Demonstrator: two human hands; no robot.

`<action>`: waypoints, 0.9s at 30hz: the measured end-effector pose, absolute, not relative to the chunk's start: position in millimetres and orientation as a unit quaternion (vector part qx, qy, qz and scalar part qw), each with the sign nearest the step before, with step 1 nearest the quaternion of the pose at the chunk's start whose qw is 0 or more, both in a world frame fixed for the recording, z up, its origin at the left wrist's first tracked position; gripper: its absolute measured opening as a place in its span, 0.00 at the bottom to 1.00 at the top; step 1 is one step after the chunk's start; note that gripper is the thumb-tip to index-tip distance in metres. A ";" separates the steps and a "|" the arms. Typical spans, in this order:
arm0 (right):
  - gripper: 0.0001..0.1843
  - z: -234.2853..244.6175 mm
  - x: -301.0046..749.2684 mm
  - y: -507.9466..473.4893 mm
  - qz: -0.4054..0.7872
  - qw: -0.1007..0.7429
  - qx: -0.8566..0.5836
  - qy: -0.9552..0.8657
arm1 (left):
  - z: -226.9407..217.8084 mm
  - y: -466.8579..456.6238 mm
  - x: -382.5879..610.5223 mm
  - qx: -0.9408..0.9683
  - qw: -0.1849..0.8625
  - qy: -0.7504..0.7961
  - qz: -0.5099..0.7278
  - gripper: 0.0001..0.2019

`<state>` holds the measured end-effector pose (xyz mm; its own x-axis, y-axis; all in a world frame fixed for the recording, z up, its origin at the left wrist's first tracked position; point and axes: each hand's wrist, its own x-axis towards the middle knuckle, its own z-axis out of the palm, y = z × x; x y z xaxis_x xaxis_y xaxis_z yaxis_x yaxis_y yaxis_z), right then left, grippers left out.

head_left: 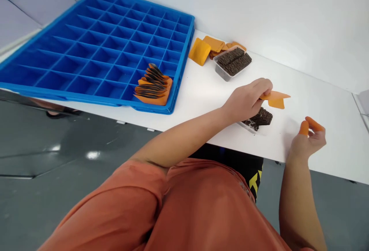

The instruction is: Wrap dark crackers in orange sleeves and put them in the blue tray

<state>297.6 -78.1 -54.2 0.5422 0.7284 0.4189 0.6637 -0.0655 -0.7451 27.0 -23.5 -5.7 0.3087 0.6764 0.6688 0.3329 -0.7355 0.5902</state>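
Note:
My left hand [249, 99] is closed on a small orange envelope [276, 100], pinched by its left end, with a flap hanging down. Right below that hand is a clear plastic tray [248, 128] holding thin dark brown slabs [263, 116] and crumbs; the hand and forearm hide part of it. To the right, my right hand [309, 140] is raised above the white table, apart from the envelope. Orange covers sit on its thumb and forefinger, which curl together in a pinch. Nothing shows between them.
A large blue divided tray [184, 57] lies at the left; orange envelopes [154, 89] fill its near right corner compartments. Behind my left hand stands another clear tub [226, 75] of dark slabs, beside loose orange envelopes [211, 45]. White walls border the table [334, 108].

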 end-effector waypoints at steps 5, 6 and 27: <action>0.16 -53.6 285.9 -74.3 0.050 0.504 -0.706 -0.495 | -8.3 -20.6 25.1 0.771 0.169 0.324 0.522 0.07; 0.16 -53.4 285.1 -73.7 0.050 0.502 -0.705 -0.498 | -7.9 -20.4 23.7 0.767 0.170 0.325 0.527 0.07; 0.21 -57.1 288.6 -69.5 0.177 0.426 -0.740 -0.490 | 132.6 -94.6 -107.5 0.810 0.008 0.538 0.232 0.21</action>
<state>288.6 -69.5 -57.1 0.4577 0.8752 0.1565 0.5739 -0.1564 -0.8038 -107.5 -94.6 132.6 0.3136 0.8757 0.3671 0.8680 -0.4211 0.2630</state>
